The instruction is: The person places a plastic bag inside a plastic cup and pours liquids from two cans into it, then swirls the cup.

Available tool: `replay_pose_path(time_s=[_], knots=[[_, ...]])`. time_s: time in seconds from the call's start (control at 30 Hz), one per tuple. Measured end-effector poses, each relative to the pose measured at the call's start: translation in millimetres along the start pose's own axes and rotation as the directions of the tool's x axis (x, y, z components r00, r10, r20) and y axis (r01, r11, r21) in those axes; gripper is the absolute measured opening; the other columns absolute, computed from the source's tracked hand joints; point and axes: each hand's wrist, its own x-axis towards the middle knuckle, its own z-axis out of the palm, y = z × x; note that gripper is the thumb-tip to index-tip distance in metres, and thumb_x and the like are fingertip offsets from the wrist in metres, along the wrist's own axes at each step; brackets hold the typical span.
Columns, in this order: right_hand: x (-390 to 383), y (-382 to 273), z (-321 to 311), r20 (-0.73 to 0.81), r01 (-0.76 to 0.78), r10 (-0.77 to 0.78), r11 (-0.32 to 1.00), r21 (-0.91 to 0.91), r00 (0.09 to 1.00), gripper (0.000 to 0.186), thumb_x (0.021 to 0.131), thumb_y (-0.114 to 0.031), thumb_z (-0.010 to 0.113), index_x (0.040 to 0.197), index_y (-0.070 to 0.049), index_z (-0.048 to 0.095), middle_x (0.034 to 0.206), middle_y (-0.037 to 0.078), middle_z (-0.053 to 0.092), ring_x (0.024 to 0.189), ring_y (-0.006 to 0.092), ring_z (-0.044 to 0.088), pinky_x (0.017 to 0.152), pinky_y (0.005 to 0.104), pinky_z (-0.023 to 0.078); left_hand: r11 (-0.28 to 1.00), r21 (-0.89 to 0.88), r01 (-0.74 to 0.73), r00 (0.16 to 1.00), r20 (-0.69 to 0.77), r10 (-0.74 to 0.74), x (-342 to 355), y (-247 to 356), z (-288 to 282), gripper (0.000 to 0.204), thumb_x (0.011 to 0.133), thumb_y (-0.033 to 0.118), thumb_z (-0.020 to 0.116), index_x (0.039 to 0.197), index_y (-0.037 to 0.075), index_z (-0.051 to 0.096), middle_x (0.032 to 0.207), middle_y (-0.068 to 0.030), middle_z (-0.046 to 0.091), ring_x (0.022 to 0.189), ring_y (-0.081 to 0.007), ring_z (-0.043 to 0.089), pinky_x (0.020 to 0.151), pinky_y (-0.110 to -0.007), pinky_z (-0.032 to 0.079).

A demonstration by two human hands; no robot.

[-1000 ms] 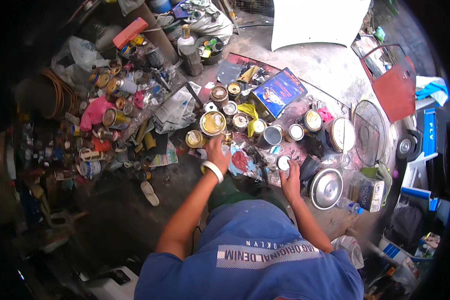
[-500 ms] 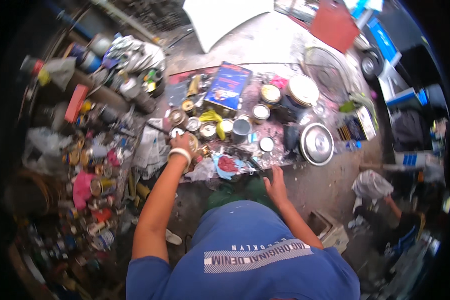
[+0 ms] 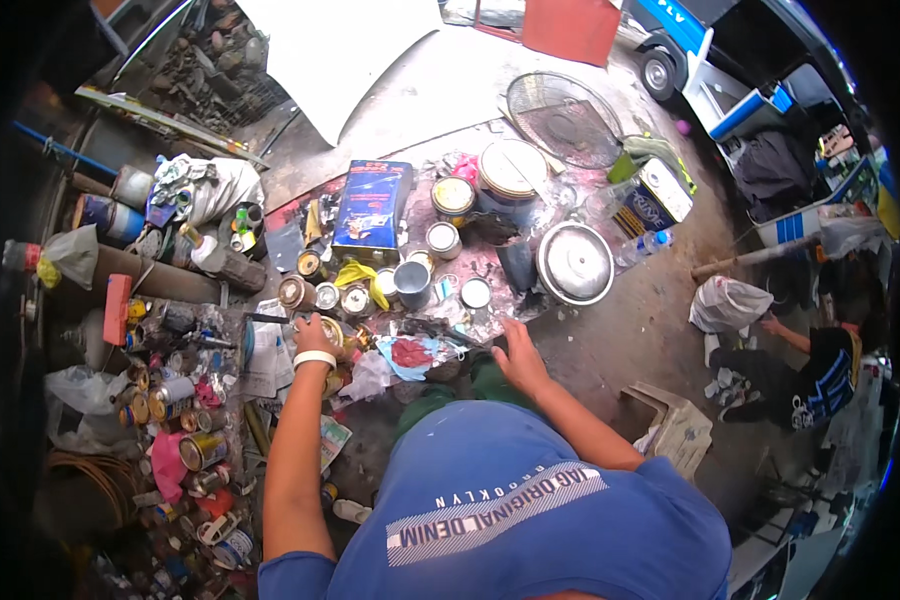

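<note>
My left hand is over the near left part of the cluttered work surface, its fingers curled. A dark, thin, stick-like tool juts out to the left from its fingertips; the grip itself is partly hidden. Just right of that hand sits an open round can, and beyond it stand a brownish can and a small pale-topped can. At the near edge my right hand is empty, fingers spread. Between the hands lies a light blue cloth with a dark red patch.
Behind are a blue box, a yellow cloth, a grey cup and a large pail. A round metal lid lies right. Many cans crowd the left. A stool and another person are at right.
The view has swung, so the table now lies farther left and lower. My left hand stays among the same cans, and my right hand remains spread near the table's edge.
</note>
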Motion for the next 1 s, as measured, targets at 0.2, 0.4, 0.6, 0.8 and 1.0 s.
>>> replay_pose_path(time_s=[0.2,0.4,0.6,0.8,1.0], knots=[[23,1,-7,0.019,0.087,-0.086,0.995,-0.051,0.996,0.061,0.090,-0.012,0.069,0.144,0.000,0.045,0.144,0.024,0.047,0.133,0.0447,0.049,0.111,0.0470,0.044,0.996,-0.067,-0.065,0.974,-0.219,0.049,-15,-8,6,0.091,0.050,0.015,0.099,0.128,0.012,0.051,0.137,-0.0233,0.043,0.123,-0.0505,0.051,0.103,-0.055,0.048],[35,7,-9,0.077,0.142,-0.137,0.989,-0.052,0.987,0.062,0.089,-0.011,0.071,0.144,0.001,0.045,0.143,0.024,0.048,0.130,0.0451,0.051,0.107,0.0471,0.046,0.980,-0.182,-0.086,0.894,-0.449,-0.005,-51,11,12,0.085,0.062,0.001,0.087,0.139,0.006,0.050,0.142,-0.0279,0.040,0.135,-0.0508,0.040,0.114,-0.054,0.039],[46,0,-6,0.171,0.206,-0.188,0.974,-0.098,0.967,0.059,0.092,-0.011,0.068,0.144,0.002,0.044,0.145,0.025,0.046,0.132,0.0452,0.050,0.109,0.0471,0.045,0.893,-0.397,-0.211,0.778,-0.621,-0.092,-82,-2,13,0.092,0.064,0.005,0.091,0.142,0.006,0.044,0.144,-0.0247,0.036,0.135,-0.0454,0.041,0.114,-0.050,0.038],[46,-7,-2,0.238,0.171,-0.140,0.979,-0.115,0.961,0.062,0.091,-0.011,0.068,0.146,0.002,0.044,0.149,0.027,0.044,0.134,0.0460,0.049,0.109,0.0470,0.045,-0.234,-0.945,-0.228,0.842,-0.070,-0.535,-87,-43,-13,0.080,0.090,0.006,0.078,0.154,0.012,0.031,0.153,-0.0134,0.035,0.128,-0.0288,0.053,0.101,-0.053,0.055],[34,-28,17,0.285,0.229,-0.173,0.957,-0.177,0.943,0.066,0.090,-0.011,0.071,0.149,-0.001,0.042,0.146,0.027,0.046,0.133,0.0469,0.049,0.108,0.0471,0.046,-0.663,-0.706,-0.251,0.948,-0.039,-0.317,-121,-102,-17,0.069,0.100,0.044,0.065,0.153,0.013,0.035,0.144,-0.0174,0.052,0.130,-0.0465,0.055,0.104,-0.067,0.050]])
